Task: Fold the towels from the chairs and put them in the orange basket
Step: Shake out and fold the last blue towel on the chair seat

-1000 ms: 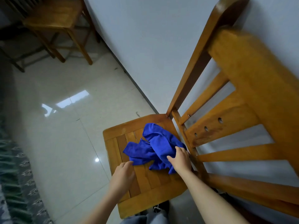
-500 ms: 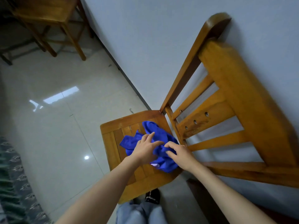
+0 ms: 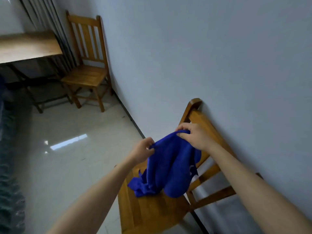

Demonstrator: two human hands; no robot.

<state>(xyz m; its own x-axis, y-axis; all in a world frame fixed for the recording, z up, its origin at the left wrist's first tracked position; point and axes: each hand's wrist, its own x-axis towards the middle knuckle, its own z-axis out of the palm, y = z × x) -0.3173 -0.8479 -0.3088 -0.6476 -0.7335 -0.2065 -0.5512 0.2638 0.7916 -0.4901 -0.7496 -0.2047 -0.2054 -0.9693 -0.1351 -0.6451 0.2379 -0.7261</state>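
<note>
- While both hands hold the blue towel (image 3: 168, 168) up over the near chair (image 3: 152, 215), the step in hand reads as pick-up and shake-out, ahead of the first fold
- near chair: wooden, slatted seat closest to the camera, its back against the wall (image 3: 211, 56)
- blue towel: bunched and hanging above the chair's seat; the lowest folds touch the seat or hang just off it, cannot tell which
- left hand (image 3: 143, 150): over the chair's floor-side edge, thumb and curled fingers pinching the towel's upper edge
- right hand (image 3: 194, 137): in front of the chair's top rail, wall side, fingers curled tight on a gathered bit of the same upper edge
- hands are near each other over the chair, so the cloth between them sags, not spread flat
- next move, my judgement: slide the hands apart along the edge to find two corners, lift the towel clear of the chair, then bring the halves together; a loose pinch would let the bunch fall onto the seat
- floor (image 3: 67, 157): glossy pale tiles beside the chair, away from the wall
- second chair (image 3: 84, 76): well beyond the near chair, along the same wall
- table (image 3: 28, 46): beyond the near chair too, just beside the second chair
- orange basket: not in view anywhere around the near chair, so the drop-off likely needs a turn away from it
</note>
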